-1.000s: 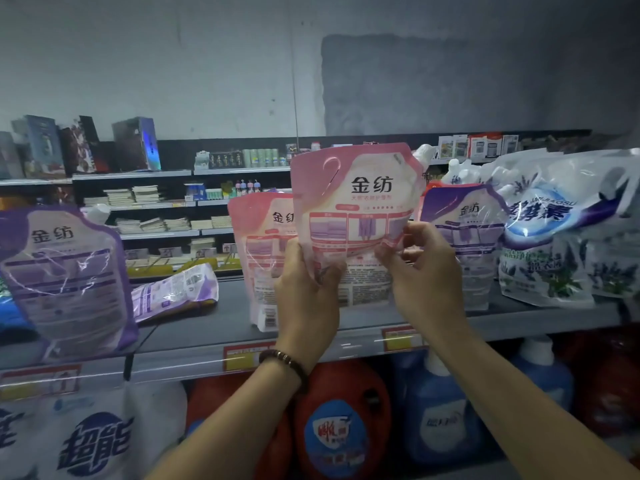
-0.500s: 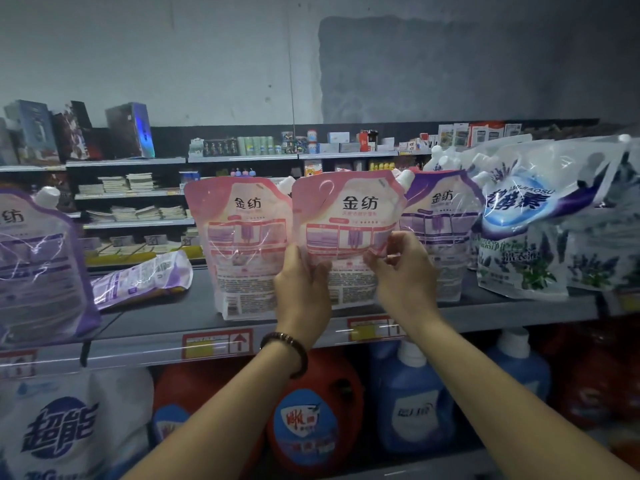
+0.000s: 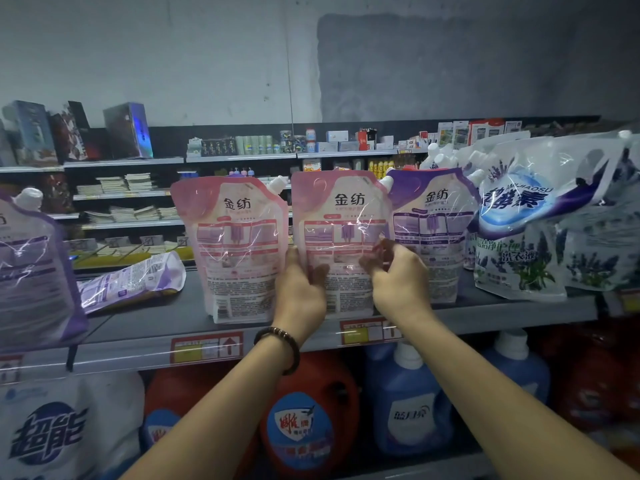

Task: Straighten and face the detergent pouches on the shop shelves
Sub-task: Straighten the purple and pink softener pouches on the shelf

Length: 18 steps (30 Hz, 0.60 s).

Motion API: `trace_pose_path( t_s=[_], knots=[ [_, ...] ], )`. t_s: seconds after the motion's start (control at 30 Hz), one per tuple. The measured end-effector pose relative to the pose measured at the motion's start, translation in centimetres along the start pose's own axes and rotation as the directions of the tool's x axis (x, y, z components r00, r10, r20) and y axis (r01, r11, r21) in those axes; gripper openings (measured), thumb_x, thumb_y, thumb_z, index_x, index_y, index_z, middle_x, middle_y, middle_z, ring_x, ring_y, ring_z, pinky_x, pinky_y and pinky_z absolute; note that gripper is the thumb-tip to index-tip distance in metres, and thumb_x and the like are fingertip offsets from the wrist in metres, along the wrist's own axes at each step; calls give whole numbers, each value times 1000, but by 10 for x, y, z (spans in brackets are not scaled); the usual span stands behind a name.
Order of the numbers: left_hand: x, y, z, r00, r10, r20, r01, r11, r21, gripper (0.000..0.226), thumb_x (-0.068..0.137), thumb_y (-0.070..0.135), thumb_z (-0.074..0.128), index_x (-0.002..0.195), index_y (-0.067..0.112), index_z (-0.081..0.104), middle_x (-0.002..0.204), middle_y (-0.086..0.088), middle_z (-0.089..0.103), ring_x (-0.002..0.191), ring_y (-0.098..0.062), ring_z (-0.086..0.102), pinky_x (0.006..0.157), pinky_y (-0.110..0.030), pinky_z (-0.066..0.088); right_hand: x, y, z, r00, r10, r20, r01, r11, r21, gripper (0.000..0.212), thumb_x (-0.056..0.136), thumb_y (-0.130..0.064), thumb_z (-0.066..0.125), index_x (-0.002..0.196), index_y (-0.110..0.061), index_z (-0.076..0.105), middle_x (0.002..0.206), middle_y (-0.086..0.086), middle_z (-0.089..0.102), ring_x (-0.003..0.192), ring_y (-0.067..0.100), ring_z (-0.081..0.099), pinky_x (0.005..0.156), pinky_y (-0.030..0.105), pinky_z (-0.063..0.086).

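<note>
The grey shelf runs across the view, with detergent jugs on the tier below. At its right end, bulky white lavender pouches lean together. At the far left a large purple pouch stands near the front lip. In the middle three smaller ones stand in a row, fronts outward: a left pink pouch, the middle pink pouch just beside it, and a right purple pouch touching that one's right side. A fallen purple pouch lies flat further left, not yet stood up. The left hand grips the middle pink pouch's left edge, thumb across the front. The right hand pinches its lower right with curled fingers. This probably steadies the floppy film so it stands square, with the label facing out in line with its neighbours.
</note>
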State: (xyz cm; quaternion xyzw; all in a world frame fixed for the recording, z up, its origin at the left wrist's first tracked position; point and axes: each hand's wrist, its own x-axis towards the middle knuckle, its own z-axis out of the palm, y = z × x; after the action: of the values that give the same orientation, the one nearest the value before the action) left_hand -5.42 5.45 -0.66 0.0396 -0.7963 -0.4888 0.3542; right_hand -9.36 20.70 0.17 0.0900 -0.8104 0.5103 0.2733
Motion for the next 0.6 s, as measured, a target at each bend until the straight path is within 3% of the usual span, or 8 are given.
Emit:
trace_pose_path(
  t_s=[0.1, 0.23, 0.33, 0.47, 0.53, 0.6],
  knots=[
    [-1, 1, -1, 999, -37, 20, 37, 999, -3, 15, 105, 33, 64, 113, 23, 55, 90, -2, 68, 77, -18, 68, 69, -39, 59, 1, 1, 1, 1000, -17, 11, 17, 1000, -14, 9, 98, -35, 74, 100, -27, 70, 102, 2, 70, 93, 21, 66, 80, 37, 56],
    [-6, 2, -4, 999, -32, 40, 31, 999, 35, 12, 108, 36, 58, 113, 26, 52, 90, -5, 68, 67, -14, 63, 50, -21, 46, 0, -1, 2, 999, -38, 27, 38, 999, -12, 10, 100, -33, 72, 104, -25, 71, 102, -1, 69, 94, 19, 66, 82, 37, 57],
    [-8, 2, -4, 998, -28, 48, 27, 999, 20, 10, 108, 35, 57, 110, 27, 51, 89, -8, 68, 63, -14, 62, 47, -23, 49, -1, -3, -1, 998, -45, 40, 46, 999, -21, 10, 101, -31, 71, 107, -24, 70, 104, 0, 68, 94, 19, 64, 82, 34, 54],
    [-12, 4, -3, 1000, -9, 26, 9, 1000, 19, 10, 107, 32, 58, 113, 27, 52, 85, -4, 70, 63, -15, 68, 59, -41, 60, 0, -7, -7, 995, -50, 88, 53, 998, -30, 11, 102, -31, 70, 110, -24, 72, 100, -4, 69, 94, 19, 65, 81, 29, 47],
    [-15, 5, -1, 1000, -9, 24, 10, 1000, -14, 17, 105, 28, 62, 118, 24, 53, 85, 0, 70, 62, -6, 67, 57, -32, 58, -1, -7, -9, 994, -50, 100, 52, 999, -16, 13, 101, -30, 71, 113, -24, 72, 99, -9, 68, 95, 17, 65, 82, 28, 47],
    [-19, 5, 2, 1000, -7, 4, 7, 999, -43, 32, 98, 30, 68, 125, 28, 52, 102, 3, 71, 87, -8, 73, 75, -31, 63, -1, -6, -11, 993, -58, 107, 59, 998, -3, 11, 101, -32, 72, 111, -28, 71, 97, -13, 67, 96, 15, 65, 83, 28, 47]
  ],
)
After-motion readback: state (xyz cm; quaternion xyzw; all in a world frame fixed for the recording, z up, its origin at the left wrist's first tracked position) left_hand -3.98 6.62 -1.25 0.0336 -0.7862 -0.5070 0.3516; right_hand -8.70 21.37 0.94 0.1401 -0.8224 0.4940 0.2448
